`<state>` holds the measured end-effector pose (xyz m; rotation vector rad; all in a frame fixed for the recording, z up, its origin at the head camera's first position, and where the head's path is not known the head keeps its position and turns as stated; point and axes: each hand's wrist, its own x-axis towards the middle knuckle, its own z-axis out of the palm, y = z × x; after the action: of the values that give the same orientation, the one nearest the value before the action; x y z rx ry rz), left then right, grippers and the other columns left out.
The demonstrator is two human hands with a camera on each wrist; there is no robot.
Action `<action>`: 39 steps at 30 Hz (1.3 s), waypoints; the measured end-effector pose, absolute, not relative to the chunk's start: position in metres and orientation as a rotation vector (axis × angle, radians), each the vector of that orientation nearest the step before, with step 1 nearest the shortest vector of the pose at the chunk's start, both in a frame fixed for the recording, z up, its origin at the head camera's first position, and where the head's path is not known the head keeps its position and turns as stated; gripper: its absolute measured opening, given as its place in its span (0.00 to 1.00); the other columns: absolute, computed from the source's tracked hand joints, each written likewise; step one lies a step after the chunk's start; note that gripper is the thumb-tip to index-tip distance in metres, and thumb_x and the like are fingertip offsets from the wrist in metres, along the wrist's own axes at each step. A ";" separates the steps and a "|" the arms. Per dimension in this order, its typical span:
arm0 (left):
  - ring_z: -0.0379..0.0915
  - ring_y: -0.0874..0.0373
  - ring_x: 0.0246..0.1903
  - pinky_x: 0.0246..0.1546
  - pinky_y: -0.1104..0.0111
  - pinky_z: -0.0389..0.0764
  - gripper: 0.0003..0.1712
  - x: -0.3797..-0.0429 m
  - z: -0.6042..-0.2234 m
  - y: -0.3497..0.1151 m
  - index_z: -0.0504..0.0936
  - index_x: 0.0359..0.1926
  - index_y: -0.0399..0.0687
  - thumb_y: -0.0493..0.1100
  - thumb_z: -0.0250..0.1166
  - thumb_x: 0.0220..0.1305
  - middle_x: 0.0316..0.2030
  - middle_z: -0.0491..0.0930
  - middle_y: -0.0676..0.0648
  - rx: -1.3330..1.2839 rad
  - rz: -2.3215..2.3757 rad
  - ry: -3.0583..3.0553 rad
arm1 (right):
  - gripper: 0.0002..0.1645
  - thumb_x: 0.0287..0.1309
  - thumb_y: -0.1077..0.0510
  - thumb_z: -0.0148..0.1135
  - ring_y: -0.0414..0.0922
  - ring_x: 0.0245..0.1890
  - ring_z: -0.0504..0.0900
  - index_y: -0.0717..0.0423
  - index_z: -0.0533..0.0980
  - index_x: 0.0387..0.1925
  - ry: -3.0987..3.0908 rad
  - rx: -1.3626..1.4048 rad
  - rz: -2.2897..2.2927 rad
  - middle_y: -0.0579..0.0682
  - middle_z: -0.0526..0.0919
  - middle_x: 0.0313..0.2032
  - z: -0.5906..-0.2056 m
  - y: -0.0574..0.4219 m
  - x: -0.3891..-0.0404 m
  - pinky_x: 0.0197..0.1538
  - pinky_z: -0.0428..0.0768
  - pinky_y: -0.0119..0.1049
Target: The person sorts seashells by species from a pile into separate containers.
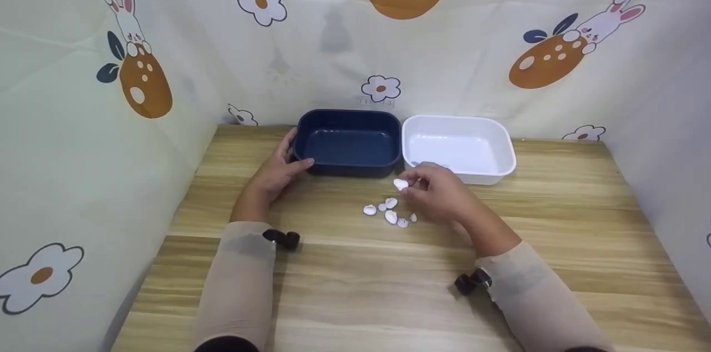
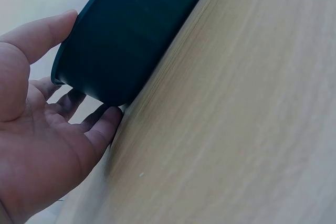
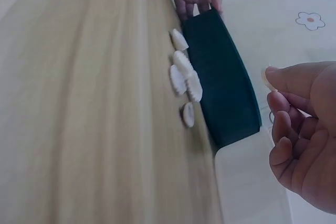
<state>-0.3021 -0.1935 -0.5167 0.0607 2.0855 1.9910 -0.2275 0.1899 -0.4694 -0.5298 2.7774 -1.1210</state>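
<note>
Presumably for steadiness, the left hand [image 1: 272, 173] grips the navy tub [image 1: 351, 146]; the right hand [image 1: 439, 192] pinches a shell [image 1: 400, 184].

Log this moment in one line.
left grip: holds dark blue bin, left end | right grip: pinches white shell | loose shells: on table in front of bins | white bin: beside dark blue bin

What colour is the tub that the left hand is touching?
The tub is dark navy blue, inside and out; the head view shows it best.
</note>
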 end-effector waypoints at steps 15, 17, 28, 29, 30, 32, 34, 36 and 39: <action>0.45 0.52 0.86 0.86 0.57 0.55 0.59 -0.301 -0.515 -0.194 0.42 0.88 0.63 0.36 0.71 0.71 0.88 0.40 0.51 0.051 2.009 2.053 | 0.16 0.68 0.53 0.72 0.48 0.43 0.81 0.52 0.87 0.55 2.842 -0.518 -1.107 0.50 0.85 0.42 -0.443 0.155 -0.274 0.50 0.80 0.41; 0.44 0.52 0.86 0.86 0.57 0.54 0.60 -0.301 -0.515 -0.194 0.42 0.88 0.64 0.36 0.71 0.70 0.89 0.40 0.52 0.047 2.009 2.048 | 0.17 0.68 0.53 0.72 0.49 0.46 0.81 0.52 0.87 0.55 2.839 -0.494 -1.103 0.51 0.85 0.44 -0.442 0.150 -0.280 0.53 0.80 0.43; 0.43 0.51 0.87 0.85 0.56 0.56 0.60 -0.302 -0.515 -0.192 0.41 0.88 0.62 0.34 0.70 0.70 0.89 0.40 0.51 0.075 2.031 2.034 | 0.19 0.70 0.52 0.70 0.50 0.53 0.81 0.53 0.86 0.59 2.833 -0.430 -1.143 0.54 0.87 0.50 -0.441 0.132 -0.300 0.64 0.81 0.48; 0.44 0.51 0.86 0.85 0.57 0.56 0.60 -0.302 -0.515 -0.192 0.42 0.88 0.62 0.34 0.70 0.69 0.89 0.40 0.50 0.079 2.036 2.033 | 0.19 0.70 0.53 0.70 0.50 0.53 0.82 0.53 0.85 0.59 2.833 -0.432 -1.150 0.53 0.87 0.51 -0.441 0.131 -0.301 0.64 0.81 0.48; 0.45 0.51 0.86 0.85 0.56 0.56 0.60 -0.302 -0.515 -0.192 0.42 0.88 0.62 0.33 0.70 0.69 0.88 0.41 0.50 0.082 2.041 2.030 | 0.20 0.70 0.53 0.70 0.50 0.53 0.82 0.53 0.85 0.60 2.831 -0.431 -1.159 0.53 0.87 0.50 -0.441 0.131 -0.301 0.64 0.81 0.47; 0.44 0.51 0.86 0.85 0.56 0.56 0.60 -0.302 -0.515 -0.192 0.42 0.88 0.61 0.33 0.70 0.70 0.89 0.40 0.50 0.090 2.041 2.031 | 0.20 0.71 0.53 0.69 0.49 0.52 0.82 0.53 0.84 0.61 2.818 -0.423 -1.175 0.52 0.87 0.50 -0.443 0.131 -0.300 0.62 0.82 0.47; 0.43 0.52 0.86 0.85 0.56 0.57 0.60 -0.302 -0.515 -0.192 0.42 0.88 0.61 0.34 0.70 0.70 0.89 0.39 0.51 0.089 2.037 2.032 | 0.20 0.72 0.53 0.69 0.49 0.51 0.82 0.53 0.84 0.61 2.805 -0.418 -1.184 0.52 0.86 0.50 -0.445 0.132 -0.298 0.60 0.82 0.47; 0.42 0.52 0.87 0.85 0.56 0.57 0.60 -0.302 -0.515 -0.192 0.41 0.88 0.62 0.34 0.70 0.71 0.89 0.39 0.51 0.087 2.030 2.032 | 0.20 0.72 0.53 0.68 0.49 0.50 0.81 0.54 0.84 0.61 2.799 -0.408 -1.181 0.52 0.86 0.49 -0.446 0.134 -0.294 0.60 0.82 0.47; 0.42 0.52 0.87 0.84 0.56 0.58 0.59 -0.301 -0.515 -0.192 0.42 0.88 0.63 0.34 0.70 0.71 0.88 0.40 0.51 0.066 2.025 2.029 | 0.21 0.72 0.52 0.69 0.49 0.50 0.81 0.54 0.84 0.61 2.805 -0.402 -1.156 0.52 0.86 0.49 -0.447 0.138 -0.288 0.60 0.81 0.47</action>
<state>-0.3013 -0.1915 -0.5149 0.0661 2.0287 2.0253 -0.2875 0.1376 -0.4474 -0.4018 2.8055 -1.1558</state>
